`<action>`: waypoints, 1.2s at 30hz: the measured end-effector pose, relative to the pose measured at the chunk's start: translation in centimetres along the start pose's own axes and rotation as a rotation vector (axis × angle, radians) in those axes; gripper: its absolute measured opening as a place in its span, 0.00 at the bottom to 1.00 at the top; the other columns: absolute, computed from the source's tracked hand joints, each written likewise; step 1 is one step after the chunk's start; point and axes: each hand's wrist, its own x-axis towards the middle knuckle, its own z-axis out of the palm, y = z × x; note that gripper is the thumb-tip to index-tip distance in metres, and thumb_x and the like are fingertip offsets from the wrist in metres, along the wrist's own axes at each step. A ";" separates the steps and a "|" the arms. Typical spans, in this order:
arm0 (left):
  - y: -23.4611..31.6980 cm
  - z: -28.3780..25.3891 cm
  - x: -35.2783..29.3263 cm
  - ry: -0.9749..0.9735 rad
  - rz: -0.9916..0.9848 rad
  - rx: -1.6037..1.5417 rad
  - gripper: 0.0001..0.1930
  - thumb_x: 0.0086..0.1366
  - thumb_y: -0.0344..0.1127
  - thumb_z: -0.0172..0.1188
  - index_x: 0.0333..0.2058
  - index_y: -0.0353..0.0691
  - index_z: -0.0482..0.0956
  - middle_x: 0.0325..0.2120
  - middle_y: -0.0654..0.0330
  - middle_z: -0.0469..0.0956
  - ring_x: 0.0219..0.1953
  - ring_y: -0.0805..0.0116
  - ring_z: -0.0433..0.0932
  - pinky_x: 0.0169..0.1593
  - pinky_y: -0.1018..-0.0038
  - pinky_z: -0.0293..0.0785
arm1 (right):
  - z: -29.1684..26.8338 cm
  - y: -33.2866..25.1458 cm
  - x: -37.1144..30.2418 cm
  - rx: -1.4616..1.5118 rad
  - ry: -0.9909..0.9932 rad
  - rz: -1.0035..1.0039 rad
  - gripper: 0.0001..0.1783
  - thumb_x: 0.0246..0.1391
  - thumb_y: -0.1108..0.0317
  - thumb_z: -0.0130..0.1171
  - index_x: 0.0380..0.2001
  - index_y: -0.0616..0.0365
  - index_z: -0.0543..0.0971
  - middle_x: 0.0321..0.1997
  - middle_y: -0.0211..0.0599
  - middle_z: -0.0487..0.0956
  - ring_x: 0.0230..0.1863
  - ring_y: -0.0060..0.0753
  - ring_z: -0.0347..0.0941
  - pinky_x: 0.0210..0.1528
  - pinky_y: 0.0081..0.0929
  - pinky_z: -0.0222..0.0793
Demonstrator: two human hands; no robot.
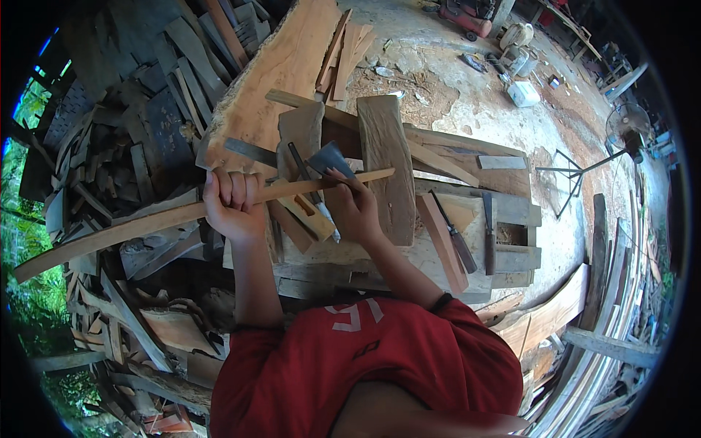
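Observation:
A long, slightly curved wooden strip (146,228) crosses in front of me, running from the far left over the bench. Around its middle, my left hand (235,204) is closed in a fist. My right hand (355,210) is closed near the strip's right end, its fingers on a wide, dark metal blade (330,158) that lies against the strip. Whether this hand also grips the strip is hidden. Just below the strip are a light wooden block with a slot (305,216) and a slim dark tool (298,160) with a pale tip.
Right of my hands, a thick wooden block (387,160) rests on the wooden bench (332,264). Dark-handled tools (461,248) lie beside a reddish wood bar (441,244). Scrap wood (139,157) is heaped at left. A fan on a stand (629,139) and a white container (523,93) are farther right.

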 end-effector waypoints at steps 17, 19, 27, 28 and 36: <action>0.3 0.0 -0.3 -0.068 0.011 0.007 0.20 0.63 0.44 0.43 0.13 0.50 0.53 0.05 0.73 0.47 0.07 0.80 0.41 0.20 0.79 0.44 | -3.4 1.7 -0.2 -0.249 -0.077 -0.033 0.14 0.52 0.73 0.49 0.43 0.60 0.73 0.41 0.48 0.76 0.45 0.42 0.73 0.43 0.30 0.69; 0.2 -0.8 -0.2 -0.067 0.009 -0.014 0.20 0.63 0.44 0.42 0.13 0.50 0.53 0.05 0.73 0.47 0.07 0.80 0.41 0.20 0.79 0.44 | -6.7 6.5 2.0 -0.411 -0.019 0.296 0.14 0.53 0.71 0.48 0.43 0.58 0.74 0.40 0.47 0.76 0.43 0.39 0.74 0.42 0.29 0.68; 0.2 -1.6 -1.1 -0.080 0.021 -0.037 0.20 0.64 0.44 0.41 0.13 0.49 0.54 0.05 0.72 0.48 0.07 0.80 0.42 0.21 0.78 0.44 | 1.5 -5.4 0.5 -0.314 -0.260 -0.195 0.13 0.51 0.72 0.49 0.42 0.60 0.73 0.48 0.42 0.73 0.51 0.41 0.68 0.51 0.38 0.62; 0.2 -1.5 -1.3 -0.091 0.018 -0.031 0.20 0.64 0.45 0.41 0.13 0.50 0.54 0.05 0.72 0.48 0.07 0.80 0.41 0.20 0.78 0.44 | 1.4 -5.1 0.3 -0.313 -0.263 -0.199 0.13 0.51 0.72 0.49 0.42 0.60 0.73 0.48 0.42 0.73 0.51 0.41 0.68 0.51 0.38 0.62; 0.3 -2.9 -1.8 0.044 0.008 -0.036 0.20 0.64 0.45 0.41 0.13 0.50 0.53 0.05 0.72 0.48 0.08 0.80 0.41 0.20 0.78 0.45 | -6.6 5.7 1.1 -0.619 -0.080 0.201 0.14 0.51 0.74 0.49 0.43 0.55 0.74 0.45 0.40 0.75 0.46 0.44 0.71 0.44 0.34 0.68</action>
